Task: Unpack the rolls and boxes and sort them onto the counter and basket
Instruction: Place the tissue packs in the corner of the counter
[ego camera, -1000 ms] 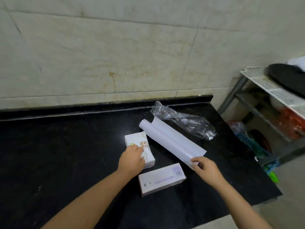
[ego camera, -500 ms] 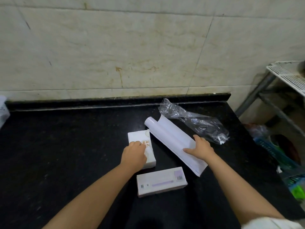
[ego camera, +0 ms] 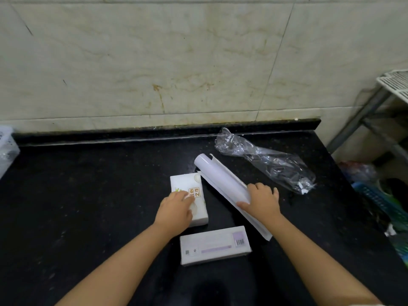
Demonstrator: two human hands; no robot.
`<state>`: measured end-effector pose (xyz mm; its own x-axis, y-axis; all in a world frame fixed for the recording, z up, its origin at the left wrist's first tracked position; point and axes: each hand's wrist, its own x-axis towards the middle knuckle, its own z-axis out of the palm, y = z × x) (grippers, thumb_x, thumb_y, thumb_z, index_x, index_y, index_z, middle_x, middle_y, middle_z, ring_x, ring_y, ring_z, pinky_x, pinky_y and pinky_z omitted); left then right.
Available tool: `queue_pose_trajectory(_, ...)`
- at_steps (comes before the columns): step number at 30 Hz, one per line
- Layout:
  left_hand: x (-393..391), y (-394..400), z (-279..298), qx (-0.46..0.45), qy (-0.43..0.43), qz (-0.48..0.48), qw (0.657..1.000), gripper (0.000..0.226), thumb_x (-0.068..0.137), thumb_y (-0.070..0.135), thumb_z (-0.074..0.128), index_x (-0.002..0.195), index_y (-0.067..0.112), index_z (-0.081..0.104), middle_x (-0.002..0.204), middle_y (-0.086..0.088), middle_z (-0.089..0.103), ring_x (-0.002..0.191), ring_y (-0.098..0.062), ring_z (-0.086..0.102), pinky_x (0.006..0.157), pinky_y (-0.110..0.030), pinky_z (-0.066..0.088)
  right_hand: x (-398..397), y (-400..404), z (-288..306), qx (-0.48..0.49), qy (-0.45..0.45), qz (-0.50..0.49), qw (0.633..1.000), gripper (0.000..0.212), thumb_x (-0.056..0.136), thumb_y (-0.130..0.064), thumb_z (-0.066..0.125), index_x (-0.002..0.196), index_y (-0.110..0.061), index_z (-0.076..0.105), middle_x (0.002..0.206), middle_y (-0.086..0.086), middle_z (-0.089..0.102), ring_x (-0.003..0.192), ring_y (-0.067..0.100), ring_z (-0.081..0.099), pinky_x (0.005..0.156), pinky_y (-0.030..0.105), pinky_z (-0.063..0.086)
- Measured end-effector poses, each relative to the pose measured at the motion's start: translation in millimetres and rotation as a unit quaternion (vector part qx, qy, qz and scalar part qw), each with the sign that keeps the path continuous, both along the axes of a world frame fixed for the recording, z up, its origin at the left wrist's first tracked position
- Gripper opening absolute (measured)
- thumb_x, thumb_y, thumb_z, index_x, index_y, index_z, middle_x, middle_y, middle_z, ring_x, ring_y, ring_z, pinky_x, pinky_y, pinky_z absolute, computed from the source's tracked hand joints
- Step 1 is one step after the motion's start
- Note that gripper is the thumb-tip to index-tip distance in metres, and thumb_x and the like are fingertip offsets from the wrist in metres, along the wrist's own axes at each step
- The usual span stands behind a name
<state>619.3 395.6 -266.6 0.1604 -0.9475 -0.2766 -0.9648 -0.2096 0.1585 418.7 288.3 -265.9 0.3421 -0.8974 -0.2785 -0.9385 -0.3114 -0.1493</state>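
- Translucent white plastic basket [ego camera: 6, 149]: at the far left edge, well to the left of the left hand, only partly in view.
- Black speckled stone tabletop [ego camera: 88, 206]: carries all items below.
- Left hand [ego camera: 175, 209]: palm down, fingers loosely spread, resting flat on the near part of the white square carton; not gripped around it.
- White square carton with an orange-brown label [ego camera: 187, 191]: under the left hand, far end showing beyond the fingertips.
- White oblong box with a lilac stripe and barcode [ego camera: 215, 245]: flat on the tabletop, just nearer than both hands, between the two forearms.
- White paper roll with a loose outer sheet [ego camera: 217, 175]: lies diagonally, just right of the carton, running under the right hand.
- Right hand [ego camera: 261, 200]: fingers open and curved over the roll's middle, thumb along its near side, pressing rather than clamped.
- Crumpled clear plastic wrapper [ego camera: 267, 162]: empty, beyond and to the right of the right hand, apart from it.
- White slatted metal rack [ego camera: 395, 82]: far right, off the tabletop.
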Motion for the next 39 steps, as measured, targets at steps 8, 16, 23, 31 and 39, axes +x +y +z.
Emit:
queue_pose_trajectory(8, -30, -20, -6, -0.006, 0.108, 0.273, 0.956, 0.079, 0.071, 0.059, 0.065, 0.131, 0.018, 0.035, 0.144, -0.006, 0.024, 0.125, -0.029, 0.033, 0.098, -0.042, 0.041, 22, 5, -5, -0.047, -0.039, 0.018, 0.998, 0.048, 0.085, -0.033, 0.053, 0.127, -0.012, 0.041, 0.143, 0.009, 0.032, 0.134, 0.026, 0.026, 0.115, 0.046, 0.016)
queue_pose_trajectory(16, -20, -38, -16, 0.077, 0.114, 0.379, 0.915, 0.107, 0.067, 0.046, 0.071, 0.144, 0.039, -0.003, 0.131, -0.018, 0.030, 0.117, -0.031, 0.035, 0.101, -0.040, 0.033, 28, -6, 2, -0.046, -0.012, 0.047, 0.998, 0.049, 0.086, -0.036, 0.053, 0.127, -0.012, 0.042, 0.144, 0.010, 0.031, 0.137, 0.026, 0.022, 0.115, 0.047, 0.015)
queue_pose_trajectory(23, 51, 28, 1, -0.004, 0.064, 0.398, 0.915, 0.104, 0.067, 0.042, 0.072, 0.145, 0.033, 0.003, 0.128, -0.017, 0.035, 0.117, -0.033, 0.036, 0.100, -0.043, 0.035, 117, 7, 5, -0.035, -0.063, 0.149, 0.986, 0.054, 0.085, -0.037, 0.056, 0.130, -0.010, 0.043, 0.142, 0.015, 0.036, 0.133, 0.028, 0.030, 0.110, 0.043, 0.025)
queue_pose_trajectory(31, 156, 174, 25, -0.058, 0.073, 0.492, 0.865, 0.100, 0.067, 0.049, 0.069, 0.144, 0.033, 0.007, 0.128, -0.013, 0.039, 0.119, -0.030, 0.037, 0.100, -0.042, 0.035, 258, 122, 27, -0.026, -0.094, 0.279, 0.955, 0.055, 0.086, -0.038, 0.055, 0.130, -0.009, 0.042, 0.145, 0.016, 0.034, 0.136, 0.030, 0.026, 0.111, 0.045, 0.027)
queue_pose_trajectory(39, 272, 415, 40, -0.081, 0.054, 0.589, 0.802, 0.101, 0.064, 0.048, 0.071, 0.144, 0.030, 0.012, 0.125, -0.011, 0.044, 0.117, -0.029, 0.041, 0.096, -0.040, 0.039, 428, 333, 45, -0.022, -0.106, 0.410, 0.906, 0.058, 0.086, -0.040, 0.053, 0.134, -0.011, 0.038, 0.147, 0.015, 0.031, 0.136, 0.031, 0.025, 0.111, 0.043, 0.027)
